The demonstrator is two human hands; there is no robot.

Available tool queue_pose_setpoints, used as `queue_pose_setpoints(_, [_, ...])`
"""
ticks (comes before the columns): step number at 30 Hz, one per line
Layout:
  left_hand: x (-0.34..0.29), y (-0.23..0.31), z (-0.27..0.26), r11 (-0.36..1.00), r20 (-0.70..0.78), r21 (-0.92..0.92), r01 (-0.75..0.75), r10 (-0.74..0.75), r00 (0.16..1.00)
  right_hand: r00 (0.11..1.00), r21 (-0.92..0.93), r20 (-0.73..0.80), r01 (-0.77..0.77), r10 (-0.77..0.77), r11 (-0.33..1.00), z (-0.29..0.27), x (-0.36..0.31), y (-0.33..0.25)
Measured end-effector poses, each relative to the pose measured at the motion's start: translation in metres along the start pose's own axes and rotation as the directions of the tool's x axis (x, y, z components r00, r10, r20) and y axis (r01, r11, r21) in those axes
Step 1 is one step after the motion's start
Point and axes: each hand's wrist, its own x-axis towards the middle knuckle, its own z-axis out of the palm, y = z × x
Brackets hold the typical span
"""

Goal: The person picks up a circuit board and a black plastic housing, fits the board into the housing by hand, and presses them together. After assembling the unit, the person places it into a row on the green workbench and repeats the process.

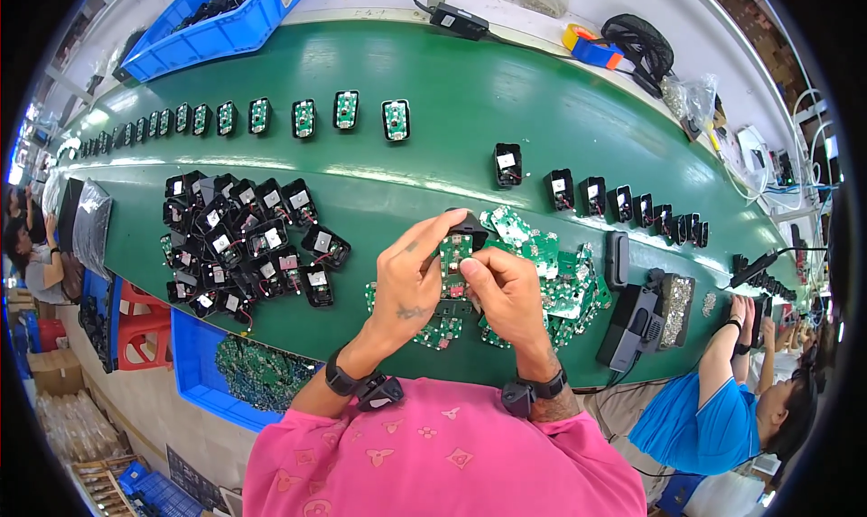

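Observation:
My left hand [406, 278] is closed round a small black plastic housing [468, 223], holding it in front of my chest. A green circuit board [454, 255] lies against the open side of that housing; whether it is fully seated I cannot tell. My right hand [508, 291] grips the board's right edge, its thumb on the face. Beneath and right of my hands spreads a heap of loose green circuit boards [564, 287]. Left of them is a pile of black housings [244, 237] with wires and white parts inside.
Rows of housings run along the green table [361, 183], some fitted with boards [396, 120], others with white parts showing [560, 189]. A blue crate [217, 34] stands far left; a blue bin [194, 363] of boards sits below the edge. A co-worker [704, 418] sits at right.

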Motion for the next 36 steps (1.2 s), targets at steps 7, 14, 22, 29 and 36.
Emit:
queue_pose_setpoints(7, [-0.001, 0.004, -0.011, 0.969, 0.088, -0.157, 0.190, -0.178, 0.980, 0.982, -0.353, -0.094, 0.119, -0.162, 0.928, 0.004, 0.005, -0.004])
queue_pose_setpoints(14, [-0.002, 0.000, -0.008, 0.836, 0.115, -0.467, 0.289, -0.267, 0.957, 0.939, -0.548, -0.119, 0.207, -0.321, 0.810, 0.012, 0.006, 0.006])
queue_pose_setpoints(22, [0.000, -0.010, 0.003, 0.904, 0.017, -0.367, 0.220, -0.230, 0.973, 0.984, -0.278, -0.028, 0.162, -0.177, 0.947, 0.025, 0.013, 0.008])
queue_pose_setpoints(29, [-0.001, -0.019, 0.004, 0.916, -0.001, -0.332, 0.225, -0.239, 0.971, 0.987, -0.290, 0.011, 0.158, -0.162, 0.944, 0.025, 0.017, 0.012])
queue_pose_setpoints(36, [0.008, -0.008, -0.001, 0.818, 0.092, -0.480, 0.317, -0.312, 0.946, 0.992, -0.087, -0.042, 0.112, -0.116, 0.990, 0.024, 0.024, 0.025])
